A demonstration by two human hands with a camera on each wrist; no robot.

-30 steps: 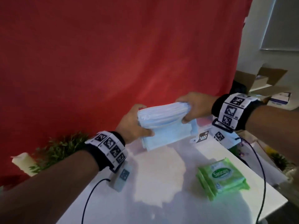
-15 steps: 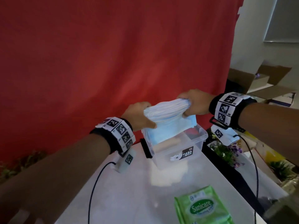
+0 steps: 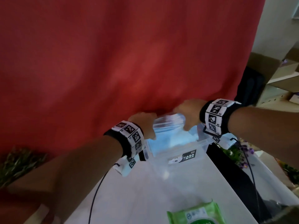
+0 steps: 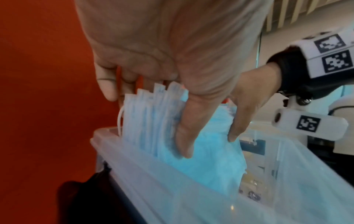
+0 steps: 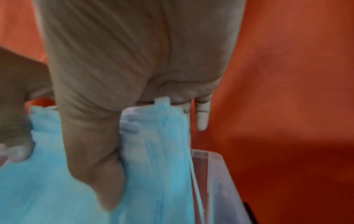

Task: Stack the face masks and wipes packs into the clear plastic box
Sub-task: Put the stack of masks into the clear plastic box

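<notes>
A: Where the white tabletop (image 3: 145,199) meets the near edge of the head view, what lies there?

B: One green wipes pack (image 3: 196,215), flat, cut off by the frame. It is well apart from the box and nothing touches it.

A: And farther back?

B: The clear plastic box (image 3: 174,160) stands on the tabletop, open at the top, with a black label on its near wall. The stack of blue face masks (image 3: 168,139) stands on edge, its lower part inside the box and its top above the rim.

A: Who holds it?

B: Both hands. The left hand (image 3: 144,125) grips the left end, thumb on the near face and fingers (image 4: 106,84) curled behind. The right hand (image 3: 188,115) grips the right end the same way, its thumb pressed into the blue fabric.

A: What is behind them?

B: A red cloth backdrop (image 3: 121,54) hangs at the far side. Greenery (image 3: 17,160) sits low at the far left, and cardboard boxes (image 3: 275,68) at the far right.
</notes>
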